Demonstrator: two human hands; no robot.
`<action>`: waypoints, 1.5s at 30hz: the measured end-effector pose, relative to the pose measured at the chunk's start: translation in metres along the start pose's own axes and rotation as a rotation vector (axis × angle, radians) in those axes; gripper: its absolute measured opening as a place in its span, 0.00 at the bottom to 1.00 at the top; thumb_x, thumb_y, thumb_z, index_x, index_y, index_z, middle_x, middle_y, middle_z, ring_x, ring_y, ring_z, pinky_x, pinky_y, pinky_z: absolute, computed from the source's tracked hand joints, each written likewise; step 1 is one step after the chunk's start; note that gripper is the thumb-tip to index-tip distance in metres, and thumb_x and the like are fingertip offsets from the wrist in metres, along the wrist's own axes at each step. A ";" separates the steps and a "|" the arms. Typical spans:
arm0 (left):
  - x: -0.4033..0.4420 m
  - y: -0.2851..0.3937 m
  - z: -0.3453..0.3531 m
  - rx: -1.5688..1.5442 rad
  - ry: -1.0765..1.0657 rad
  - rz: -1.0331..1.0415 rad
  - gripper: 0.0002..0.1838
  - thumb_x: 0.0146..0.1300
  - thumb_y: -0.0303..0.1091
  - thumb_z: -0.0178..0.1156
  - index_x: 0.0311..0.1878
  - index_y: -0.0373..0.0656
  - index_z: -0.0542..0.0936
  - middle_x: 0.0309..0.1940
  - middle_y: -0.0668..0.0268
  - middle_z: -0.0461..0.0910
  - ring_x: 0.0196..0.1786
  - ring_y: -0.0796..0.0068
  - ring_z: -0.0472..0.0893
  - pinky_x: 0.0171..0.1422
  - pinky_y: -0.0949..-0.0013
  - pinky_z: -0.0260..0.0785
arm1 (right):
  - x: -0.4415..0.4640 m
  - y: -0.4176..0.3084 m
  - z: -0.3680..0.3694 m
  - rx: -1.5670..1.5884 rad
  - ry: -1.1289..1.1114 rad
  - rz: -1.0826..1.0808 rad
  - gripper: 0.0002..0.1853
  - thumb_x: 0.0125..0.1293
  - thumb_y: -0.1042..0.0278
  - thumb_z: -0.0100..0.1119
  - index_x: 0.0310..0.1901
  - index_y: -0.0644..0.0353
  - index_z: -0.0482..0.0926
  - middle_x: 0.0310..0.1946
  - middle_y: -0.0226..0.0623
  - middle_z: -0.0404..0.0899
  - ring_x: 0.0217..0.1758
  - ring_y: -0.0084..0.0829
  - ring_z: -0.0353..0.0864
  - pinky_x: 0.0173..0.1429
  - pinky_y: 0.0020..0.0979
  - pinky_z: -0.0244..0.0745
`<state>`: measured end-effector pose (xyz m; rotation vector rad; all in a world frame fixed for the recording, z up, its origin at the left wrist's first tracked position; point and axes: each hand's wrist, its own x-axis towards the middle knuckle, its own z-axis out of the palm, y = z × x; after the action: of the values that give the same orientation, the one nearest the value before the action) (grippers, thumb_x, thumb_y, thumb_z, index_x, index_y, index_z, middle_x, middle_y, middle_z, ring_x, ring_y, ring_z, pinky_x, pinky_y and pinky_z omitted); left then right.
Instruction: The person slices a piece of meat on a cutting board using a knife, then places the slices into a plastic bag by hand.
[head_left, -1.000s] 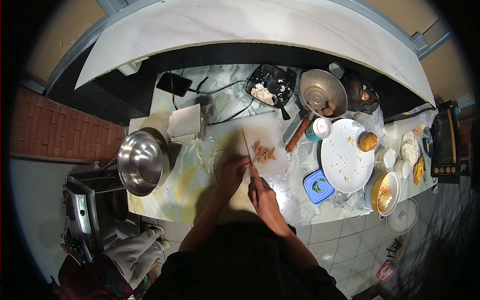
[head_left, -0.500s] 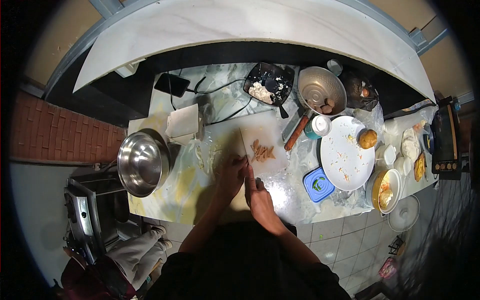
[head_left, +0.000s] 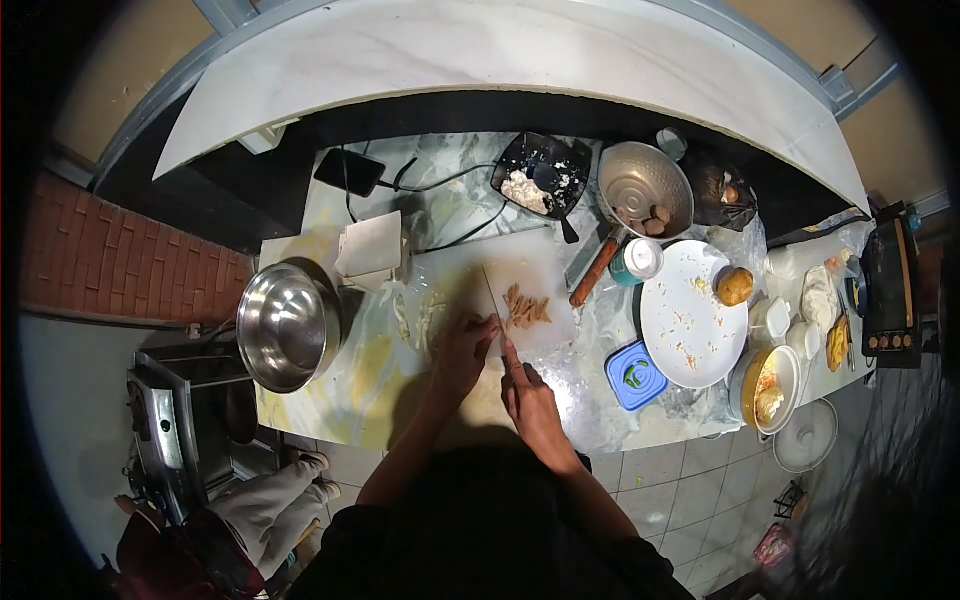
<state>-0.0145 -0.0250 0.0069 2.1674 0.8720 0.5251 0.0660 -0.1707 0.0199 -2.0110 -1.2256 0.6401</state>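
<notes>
My right hand (head_left: 532,405) is closed around the handle of a knife (head_left: 494,295), its index finger stretched along the top. The thin blade points away from me over a white cutting board (head_left: 545,255). Close against the blade's left side is my left hand (head_left: 462,360), its fingers curled and pinched together. A small reddish bit shows at its fingertips, too small to name. Just right of the blade lies a loose pile of brownish-orange cut strips (head_left: 526,308). Pale thin shreds (head_left: 430,312) are scattered on the board's left part.
A steel bowl (head_left: 288,328) stands at the left, near a white box (head_left: 370,248). Behind the board sits a black dish (head_left: 541,175) with white crumbs. To the right are a pan (head_left: 645,190), a white plate (head_left: 690,340) with a potato (head_left: 735,287), and a blue lid (head_left: 637,376). A person (head_left: 230,520) is at lower left.
My right hand and the knife handle have shifted slightly right and toward me. My left hand stays beside the blade. The camera view has tilted a little.
</notes>
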 end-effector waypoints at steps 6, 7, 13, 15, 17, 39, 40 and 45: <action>0.000 -0.004 0.000 -0.134 -0.079 -0.038 0.12 0.69 0.30 0.57 0.51 0.39 0.82 0.34 0.50 0.78 0.37 0.49 0.80 0.42 0.57 0.71 | 0.006 0.002 0.004 0.052 0.042 -0.008 0.39 0.59 0.85 0.50 0.74 0.62 0.57 0.31 0.53 0.76 0.31 0.50 0.78 0.42 0.41 0.75; 0.000 -0.002 0.000 -0.136 -0.068 -0.059 0.12 0.69 0.30 0.57 0.52 0.38 0.82 0.34 0.49 0.78 0.37 0.49 0.80 0.42 0.57 0.71 | 0.007 0.002 0.005 0.063 0.063 -0.019 0.38 0.59 0.85 0.50 0.74 0.62 0.57 0.32 0.54 0.77 0.32 0.51 0.79 0.43 0.41 0.76; 0.001 -0.001 -0.003 -0.145 -0.115 -0.052 0.15 0.68 0.30 0.57 0.55 0.38 0.80 0.38 0.49 0.79 0.40 0.51 0.80 0.46 0.58 0.72 | 0.008 0.003 0.005 0.110 0.059 -0.005 0.37 0.60 0.84 0.50 0.74 0.62 0.58 0.34 0.55 0.78 0.34 0.53 0.80 0.44 0.42 0.76; 0.001 -0.002 -0.001 -0.143 -0.138 -0.005 0.15 0.68 0.30 0.57 0.56 0.38 0.80 0.39 0.49 0.79 0.42 0.51 0.80 0.47 0.58 0.72 | 0.009 0.004 0.007 0.113 0.070 -0.012 0.37 0.60 0.84 0.50 0.74 0.62 0.58 0.34 0.55 0.78 0.34 0.54 0.80 0.44 0.42 0.76; -0.001 -0.001 0.001 -0.101 -0.063 0.078 0.15 0.66 0.27 0.57 0.56 0.39 0.80 0.40 0.50 0.79 0.45 0.52 0.79 0.48 0.59 0.72 | 0.009 0.003 0.006 0.116 0.083 -0.018 0.37 0.60 0.84 0.50 0.74 0.62 0.58 0.34 0.55 0.78 0.34 0.54 0.80 0.44 0.42 0.76; 0.005 -0.006 0.002 -0.012 0.030 0.034 0.11 0.60 0.28 0.63 0.47 0.45 0.84 0.38 0.56 0.80 0.42 0.53 0.81 0.47 0.58 0.74 | 0.005 -0.006 0.005 0.042 0.033 -0.019 0.41 0.59 0.84 0.52 0.76 0.59 0.55 0.37 0.59 0.77 0.35 0.55 0.80 0.42 0.45 0.76; 0.005 -0.002 -0.001 -0.020 0.020 -0.007 0.11 0.60 0.28 0.63 0.46 0.45 0.84 0.38 0.56 0.80 0.42 0.53 0.81 0.47 0.58 0.74 | 0.005 -0.006 0.005 0.034 0.011 0.000 0.41 0.59 0.84 0.52 0.76 0.58 0.54 0.37 0.59 0.76 0.35 0.55 0.80 0.41 0.45 0.76; 0.003 -0.002 0.001 -0.036 0.026 -0.052 0.11 0.61 0.29 0.64 0.47 0.46 0.85 0.40 0.56 0.80 0.42 0.53 0.82 0.46 0.58 0.74 | 0.005 -0.004 0.008 0.006 -0.004 0.000 0.41 0.59 0.84 0.52 0.76 0.59 0.53 0.36 0.59 0.76 0.33 0.55 0.79 0.40 0.45 0.76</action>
<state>-0.0128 -0.0227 0.0053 2.1037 0.9234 0.5400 0.0601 -0.1624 0.0177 -2.0052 -1.2251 0.6477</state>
